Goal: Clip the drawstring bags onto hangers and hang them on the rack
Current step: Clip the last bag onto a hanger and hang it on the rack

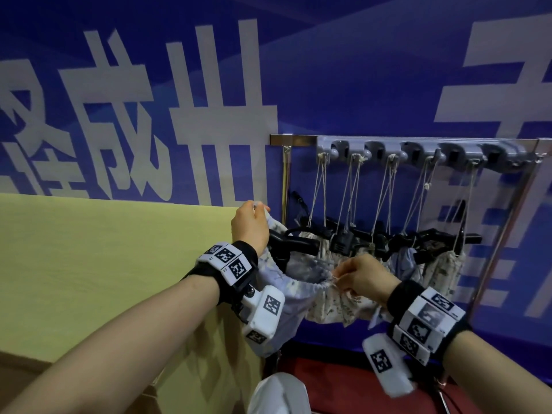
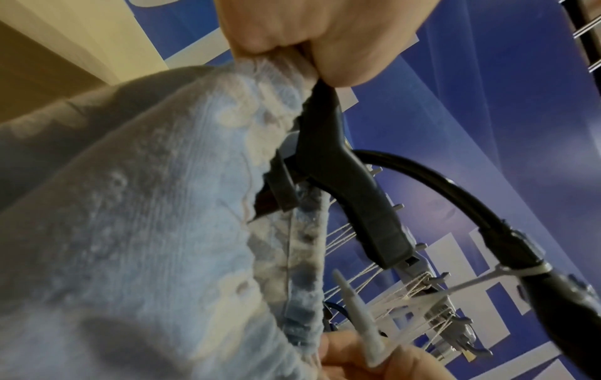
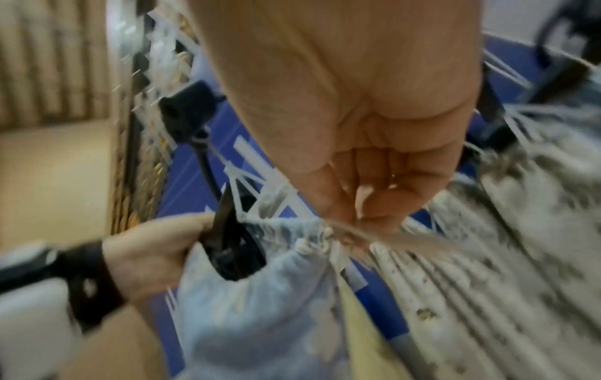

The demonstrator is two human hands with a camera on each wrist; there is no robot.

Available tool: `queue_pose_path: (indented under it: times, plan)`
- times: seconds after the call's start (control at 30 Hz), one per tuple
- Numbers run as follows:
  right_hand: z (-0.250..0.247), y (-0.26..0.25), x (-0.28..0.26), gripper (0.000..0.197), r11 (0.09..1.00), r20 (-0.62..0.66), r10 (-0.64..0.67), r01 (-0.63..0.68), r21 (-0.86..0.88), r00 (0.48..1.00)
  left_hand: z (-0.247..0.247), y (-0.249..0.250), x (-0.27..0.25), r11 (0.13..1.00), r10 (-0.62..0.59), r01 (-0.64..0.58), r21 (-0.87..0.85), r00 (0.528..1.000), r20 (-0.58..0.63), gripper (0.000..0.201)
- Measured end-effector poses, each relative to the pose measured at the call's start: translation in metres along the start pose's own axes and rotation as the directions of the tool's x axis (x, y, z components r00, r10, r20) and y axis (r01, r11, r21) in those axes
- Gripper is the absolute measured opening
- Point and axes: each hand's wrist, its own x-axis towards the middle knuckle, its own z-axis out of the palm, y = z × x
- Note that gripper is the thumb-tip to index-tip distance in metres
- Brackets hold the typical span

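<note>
A pale blue drawstring bag (image 1: 294, 282) hangs stretched between my two hands in front of the rack (image 1: 418, 150). My left hand (image 1: 251, 222) pinches the bag's top left corner (image 2: 270, 66) together with the end of a black clip hanger (image 1: 294, 242). The hanger's left clip (image 2: 283, 180) sits against the bag's hem. My right hand (image 1: 355, 277) pinches the gathered right corner of the bag (image 3: 312, 231) by its cord knot. Several cream floral bags (image 1: 442, 270) on black hangers hang by strings from the grey hooks.
A blue banner wall with large white characters (image 1: 209, 100) stands behind the rack. A yellow-green surface (image 1: 104, 249) lies to the left. The rack's metal frame post (image 1: 501, 234) slants down on the right. Red floor (image 1: 334, 380) shows below.
</note>
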Motion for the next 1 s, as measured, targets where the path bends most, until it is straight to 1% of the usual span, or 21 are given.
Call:
queue_pose_path:
  times: [0.03, 0.07, 0.1, 0.13, 0.17, 0.2, 0.23, 0.27, 0.3, 0.37, 0.43, 0.47, 0.5, 0.57, 0.63, 0.67, 0.73, 0.8, 0.83, 0.9, 1.0]
  plan:
    - [-0.002, 0.002, 0.001, 0.018, 0.994, -0.019, -0.041, 0.038, -0.106, 0.999, -0.001, 0.000, 0.000, 1.000, 0.001, -0.001, 0.006, 1.000, -0.001, 0.034]
    - [-0.003, 0.004, 0.001, 0.021, 0.984, -0.028, -0.067, 0.061, -0.169, 0.997, -0.002, -0.001, 0.000, 1.000, -0.001, 0.001, 0.011, 1.000, -0.006, 0.034]
    - [-0.005, 0.006, 0.000, 0.027, 0.981, -0.027, -0.073, 0.067, -0.180, 0.997, -0.003, -0.002, 0.001, 1.000, -0.005, 0.006, 0.014, 1.000, -0.013, 0.034]
    - [-0.008, 0.009, -0.001, 0.031, 0.989, -0.015, -0.063, 0.061, -0.133, 0.998, -0.004, -0.003, 0.003, 1.000, -0.014, 0.015, 0.012, 1.000, -0.020, 0.035]
    - [-0.010, 0.012, -0.002, 0.033, 0.998, 0.002, -0.047, 0.047, -0.030, 0.999, -0.006, -0.005, 0.005, 1.000, -0.028, 0.028, 0.007, 0.999, -0.024, 0.035]
    - [-0.012, 0.014, -0.003, 0.033, 0.993, 0.029, -0.026, 0.023, 0.117, 0.999, -0.007, -0.006, 0.007, 0.999, -0.044, 0.044, -0.002, 0.999, -0.026, 0.035]
    - [-0.013, 0.014, -0.004, 0.031, 0.957, 0.062, -0.003, -0.015, 0.290, 0.998, -0.008, -0.008, 0.009, 0.998, -0.056, 0.056, -0.009, 0.998, -0.026, 0.035]
    - [-0.014, 0.014, -0.006, 0.029, 0.884, 0.095, 0.026, -0.067, 0.462, 0.995, -0.008, -0.009, 0.011, 0.998, -0.068, 0.068, -0.008, 0.997, -0.020, 0.034]
    - [-0.014, 0.014, -0.006, 0.028, 0.784, 0.118, 0.055, -0.116, 0.609, 0.991, -0.008, -0.010, 0.012, 0.997, -0.083, 0.083, 0.002, 0.997, -0.009, 0.034]
    - [-0.014, 0.013, -0.004, 0.028, 0.545, 0.132, 0.085, -0.157, 0.824, 0.988, -0.008, -0.011, 0.014, 0.992, -0.123, 0.121, 0.030, 0.992, 0.041, 0.032]
    - [-0.014, 0.014, 0.002, 0.028, 0.324, 0.104, 0.086, -0.126, 0.938, 0.991, -0.008, -0.014, 0.015, 0.992, -0.129, 0.127, 0.027, 0.981, 0.146, 0.028]
    - [-0.015, 0.014, 0.006, 0.029, 0.264, 0.080, 0.092, -0.102, 0.959, 0.993, -0.010, -0.014, 0.015, 0.993, -0.116, 0.115, 0.019, 0.972, 0.204, 0.026]
    - [-0.017, 0.015, 0.008, 0.029, 0.243, 0.055, 0.100, -0.078, 0.967, 0.993, -0.013, -0.014, 0.015, 0.995, -0.095, 0.094, 0.016, 0.960, 0.262, 0.027]
    - [-0.024, 0.016, 0.010, 0.029, 0.271, -0.001, 0.106, -0.028, 0.962, 0.994, -0.022, -0.014, 0.015, 0.998, -0.062, 0.049, 0.044, 0.928, 0.367, 0.030]
    - [-0.028, 0.018, 0.010, 0.027, 0.342, -0.050, 0.093, 0.016, 0.940, 0.994, -0.030, -0.012, 0.014, 0.997, -0.065, 0.045, 0.057, 0.900, 0.431, 0.031]
    - [-0.029, 0.018, 0.008, 0.025, 0.383, -0.069, 0.080, 0.033, 0.923, 0.994, -0.032, -0.011, 0.012, 0.996, -0.091, 0.089, 0.027, 0.883, 0.461, 0.028]
    - [-0.028, 0.016, 0.004, 0.019, 0.469, -0.082, 0.029, 0.059, 0.881, 0.996, -0.032, -0.008, 0.007, 0.961, -0.182, 0.264, -0.086, 0.831, 0.525, 0.019]
    - [-0.024, 0.012, 0.000, 0.012, 0.604, -0.081, -0.049, 0.094, 0.792, 0.996, -0.029, -0.006, 0.002, 0.891, -0.238, 0.415, -0.182, 0.770, 0.591, 0.016]
    - [-0.021, 0.010, -0.003, 0.012, 0.672, -0.074, -0.080, 0.109, 0.733, 0.994, -0.028, -0.005, 0.000, 0.858, -0.247, 0.464, -0.218, 0.747, 0.618, 0.014]
    - [-0.012, 0.009, -0.004, 0.023, 0.756, -0.048, -0.097, 0.105, 0.646, 0.994, -0.028, -0.002, -0.001, 0.819, -0.248, 0.515, -0.254, 0.716, 0.652, 0.012]
    - [-0.002, 0.008, -0.005, 0.024, 0.801, -0.053, -0.085, 0.100, 0.590, 0.995, -0.030, 0.005, -0.002, 0.791, -0.264, 0.562, -0.241, 0.669, 0.695, 0.015]
